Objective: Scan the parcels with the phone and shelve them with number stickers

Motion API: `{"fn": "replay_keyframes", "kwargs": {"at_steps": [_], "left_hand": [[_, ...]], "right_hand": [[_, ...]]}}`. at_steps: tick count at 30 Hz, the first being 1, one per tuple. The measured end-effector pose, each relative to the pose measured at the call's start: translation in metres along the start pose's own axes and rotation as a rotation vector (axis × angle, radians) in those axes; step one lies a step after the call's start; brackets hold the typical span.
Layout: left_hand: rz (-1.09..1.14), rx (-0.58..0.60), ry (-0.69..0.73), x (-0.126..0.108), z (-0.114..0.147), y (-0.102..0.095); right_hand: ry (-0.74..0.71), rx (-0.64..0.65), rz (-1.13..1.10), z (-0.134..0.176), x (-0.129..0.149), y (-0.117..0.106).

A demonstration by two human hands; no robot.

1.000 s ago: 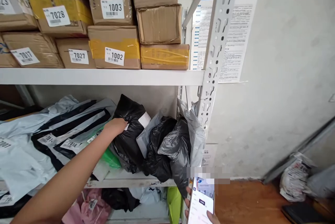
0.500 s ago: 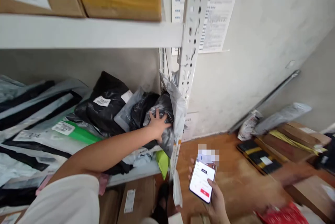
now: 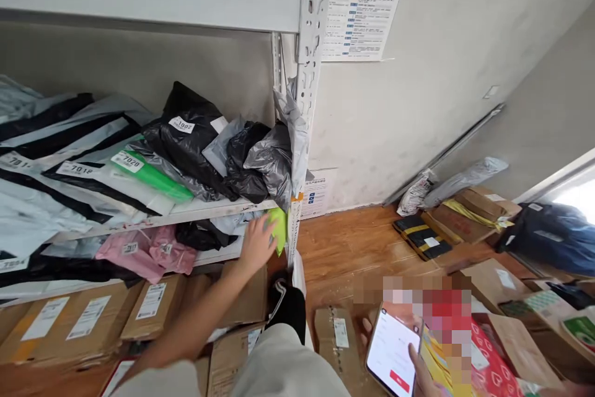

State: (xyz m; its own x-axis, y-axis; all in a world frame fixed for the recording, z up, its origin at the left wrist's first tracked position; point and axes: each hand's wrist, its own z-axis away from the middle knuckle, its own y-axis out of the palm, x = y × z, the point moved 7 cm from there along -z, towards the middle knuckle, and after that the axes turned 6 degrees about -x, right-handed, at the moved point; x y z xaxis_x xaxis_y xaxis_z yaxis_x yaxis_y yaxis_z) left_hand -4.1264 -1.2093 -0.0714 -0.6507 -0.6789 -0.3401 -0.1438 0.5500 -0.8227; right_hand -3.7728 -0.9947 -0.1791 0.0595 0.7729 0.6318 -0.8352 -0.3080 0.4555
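Note:
My left hand (image 3: 257, 241) reaches to the lower shelf, its fingers apart and slightly blurred. Beside its fingertips is a lime-green bag (image 3: 279, 231) at the shelf's right end; whether they touch I cannot tell. My right hand (image 3: 422, 372) holds a smartphone (image 3: 394, 350) with a lit white screen and a red button, the thumb over its right edge. On the shelf above my left hand lie a grey plastic parcel (image 3: 274, 158) and a black parcel (image 3: 181, 137) labelled 1002. Pink parcels (image 3: 139, 253) rest left of the hand.
A perforated white rack post (image 3: 310, 44) stands right of the shelves. Cardboard boxes (image 3: 153, 307) fill the space under the lower shelf. More boxes and parcels, including a dark blue bundle (image 3: 551, 236), lie on the wooden floor (image 3: 334, 248) to the right. A printed notice (image 3: 360, 7) hangs on the wall.
My left hand has left the grey parcel on the upper shelf and moved down to the lime-green bag. The view has tilted downward. The phone stays in my right hand.

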Motion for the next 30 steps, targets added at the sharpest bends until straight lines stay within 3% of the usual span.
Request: {"fn": "replay_keyframes", "kwargs": {"at_steps": [3, 5, 9, 12, 16, 24, 27, 30], "left_hand": [[0.448, 0.274, -0.215, -0.016, 0.108, 0.039], [0.759, 0.478, -0.354, -0.045, 0.153, 0.053], [1.273, 0.893, -0.604, -0.115, 0.187, 0.053], [1.513, 1.039, -0.758, -0.142, 0.188, 0.046], [1.638, 0.992, -0.932, -0.133, 0.19, 0.043], [1.663, 0.821, -0.934, -0.091, 0.231, 0.022], [1.625, 0.774, -0.923, -0.067, 0.256, 0.004], [1.609, 0.756, -0.921, -0.035, 0.282, -0.028]], "right_hand": [[-0.043, -0.056, 0.14, 0.021, -0.003, -0.019], [-0.077, 0.01, 0.177, 0.032, -0.006, -0.002], [-0.142, 0.285, 0.124, 0.044, -0.019, 0.066], [-0.182, 0.329, 0.108, 0.04, -0.032, 0.104], [-0.239, 0.3, 0.146, 0.033, -0.053, 0.127], [-0.418, 0.217, 0.335, 0.052, -0.1, 0.133], [-0.459, 0.222, 0.336, 0.075, -0.128, 0.143], [-0.475, 0.259, 0.341, 0.107, -0.162, 0.16]]}}
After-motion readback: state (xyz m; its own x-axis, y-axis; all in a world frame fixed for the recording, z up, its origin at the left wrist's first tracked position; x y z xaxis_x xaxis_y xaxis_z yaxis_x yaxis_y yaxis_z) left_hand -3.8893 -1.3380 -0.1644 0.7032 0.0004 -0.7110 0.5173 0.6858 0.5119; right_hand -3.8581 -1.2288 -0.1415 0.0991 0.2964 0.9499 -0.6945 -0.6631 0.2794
